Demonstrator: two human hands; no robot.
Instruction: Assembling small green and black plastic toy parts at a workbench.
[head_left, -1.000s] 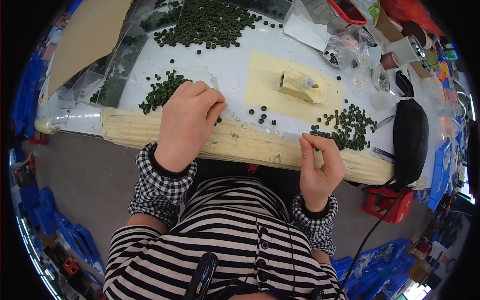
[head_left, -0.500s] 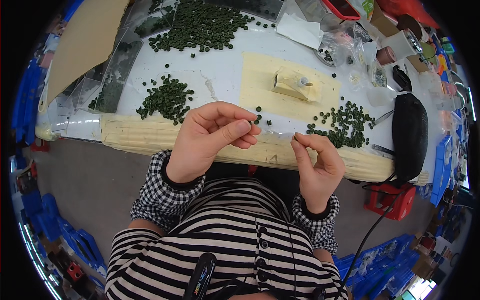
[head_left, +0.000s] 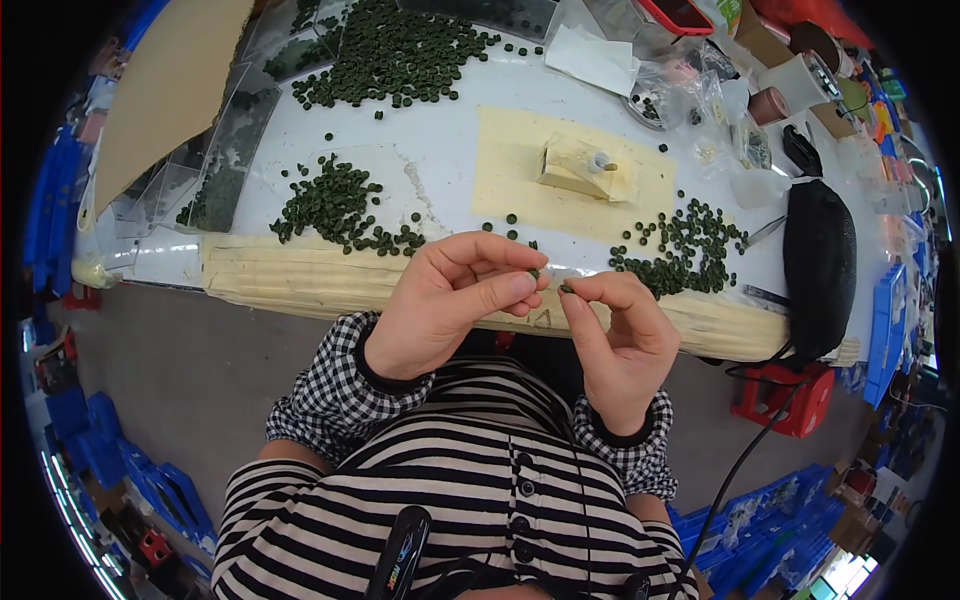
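Note:
My left hand (head_left: 440, 305) is closed in a pinch above the table's front edge, with a small dark green round piece (head_left: 534, 273) at its fingertips. Close by on its right, my right hand (head_left: 630, 345) pinches another small dark green piece (head_left: 567, 289) between thumb and forefinger. The two pieces are a short gap apart. A pile of similar green pieces (head_left: 325, 205) lies beyond my left hand, and a second spread of them (head_left: 690, 245) lies beyond my right. A few loose ones sit between the piles.
A wooden block with a small upright peg (head_left: 585, 168) stands on a cream sheet (head_left: 500, 150). A larger heap of green pieces (head_left: 390, 50) and clear trays (head_left: 235, 150) lie far left. A black padded object (head_left: 822, 270) hangs at the right edge, near tweezers (head_left: 767, 230).
My left hand has moved right, nearer to my right hand, which has shifted slightly left. Green pieces now show at both sets of fingertips. More pieces lie by the left pile's right side.

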